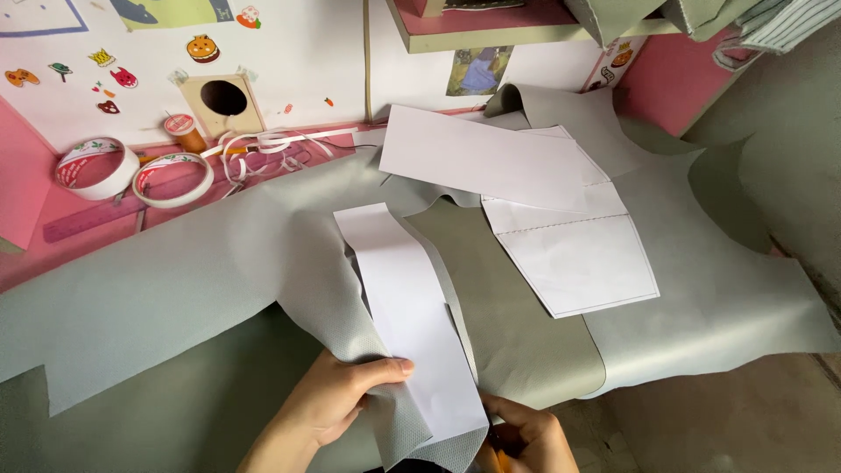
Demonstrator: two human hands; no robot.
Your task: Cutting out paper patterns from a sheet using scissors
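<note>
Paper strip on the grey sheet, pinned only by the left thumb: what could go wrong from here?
1. The paper strip is pressed only near its lower end by the left hand; its far end may swing off line.
2. The grey sheet is folded and lifted beneath it, so it may creep.
3. The right hand works close to the left fingers; what it holds is unclear.

Two rolls of white tape (96, 166) (173, 179) lie on the pink tabletop (26, 210), far up and left of the fingers, beside curls of white paper strip (263, 144). Above the fingertips and to their right, two flat white paper pattern pieces (482, 162) (578, 258) overlap. Animal stickers (203, 48) dot the white wall beyond.
</note>
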